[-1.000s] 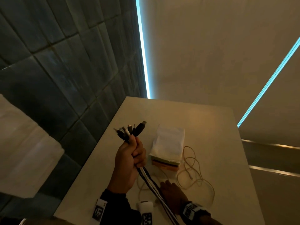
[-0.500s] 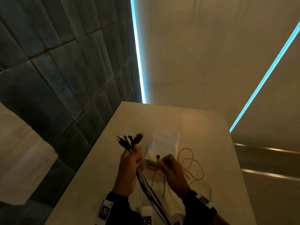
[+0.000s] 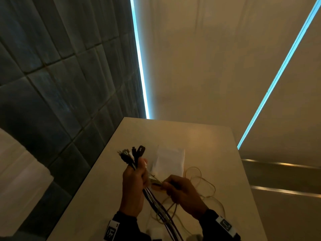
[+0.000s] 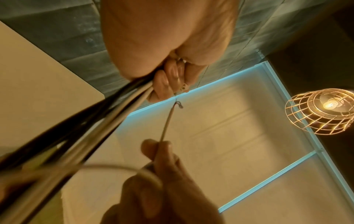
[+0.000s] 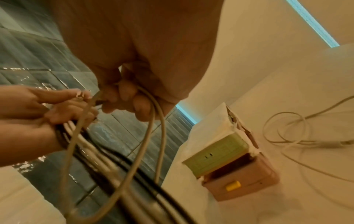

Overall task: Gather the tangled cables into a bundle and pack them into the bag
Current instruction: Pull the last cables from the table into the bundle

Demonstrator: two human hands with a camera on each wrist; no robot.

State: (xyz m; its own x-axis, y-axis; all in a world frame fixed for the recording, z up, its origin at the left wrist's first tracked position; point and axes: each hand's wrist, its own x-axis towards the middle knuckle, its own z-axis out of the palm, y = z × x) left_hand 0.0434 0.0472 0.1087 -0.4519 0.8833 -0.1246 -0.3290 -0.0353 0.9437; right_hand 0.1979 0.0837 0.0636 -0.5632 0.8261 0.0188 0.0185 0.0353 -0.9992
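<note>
Gathering now: the left hand (image 3: 133,181) has its fingers curled tight round the cables (image 3: 133,156), plugs up.
Right hand (image 3: 182,193): fingers pinch a thin white cable (image 4: 166,124) end, close beside the left hand.
Still loose: its loops (image 3: 203,186) lie on the counter (image 3: 199,136).
Bag (image 3: 170,161): flat, farther back, nothing packed yet.
</note>
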